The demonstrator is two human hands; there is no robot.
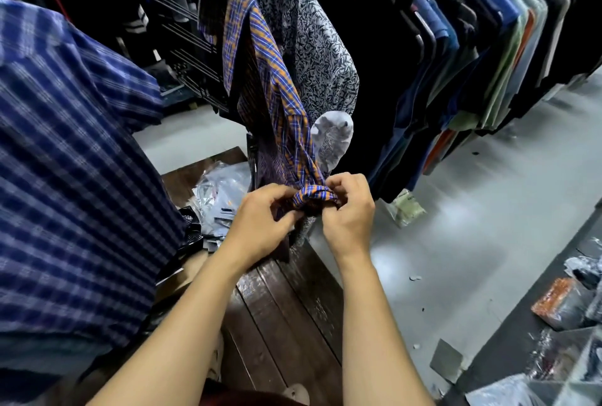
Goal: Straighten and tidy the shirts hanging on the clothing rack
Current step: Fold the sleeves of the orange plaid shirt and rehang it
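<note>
Head camera looks down on my left hand (260,226) and right hand (351,213), both with fingers curled tight on the bunched cuff (314,195) of the blue-and-orange plaid shirt (257,47). That shirt hangs just beside a grey patterned shirt (319,57), above a dark wooden platform (293,308), with a row of hanging shirts (508,31) off to my right.

Free passage: the grey floor (472,226) to the right, between the row of hanging shirts (482,57) and the bagged goods (560,304). Blue checked fabric (65,151) blocks the left. Ahead hang the plaid shirt (260,57) and the patterned shirt (312,47), touching. Plastic packets (218,187) cover the far end of the wooden platform (293,324).
</note>
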